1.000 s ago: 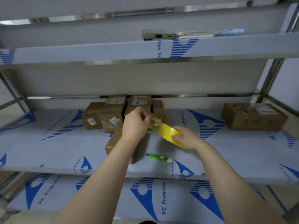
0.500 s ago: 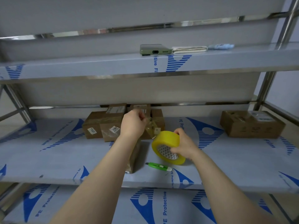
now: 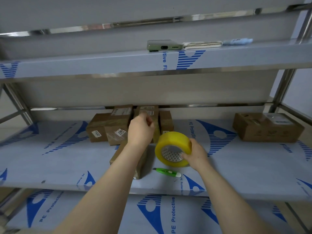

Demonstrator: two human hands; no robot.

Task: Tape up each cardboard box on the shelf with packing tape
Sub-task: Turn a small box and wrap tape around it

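My right hand [image 3: 195, 153] grips a yellow roll of packing tape [image 3: 173, 148] held above the middle shelf [image 3: 236, 166]. A clear strip of tape [image 3: 156, 128] runs from the roll up to my left hand [image 3: 141, 130], which pinches its free end. Under my left forearm lies a small cardboard box [image 3: 141, 163], mostly hidden. Behind my left hand stands a cluster of several cardboard boxes [image 3: 111, 127] with white labels. One more cardboard box [image 3: 268, 127] sits at the shelf's right end.
A green utility knife [image 3: 167, 171] lies on the shelf below the roll. The upper shelf [image 3: 118, 62] carries a phone [image 3: 164, 45], a folded white item [image 3: 202, 44] and a pale blue thing [image 3: 238, 41]. Steel posts [image 3: 283, 86] stand at the right.
The roll has turned from edge-on to showing its core and dropped a little. My left hand has pulled the tape end up and away, lengthening the strip.
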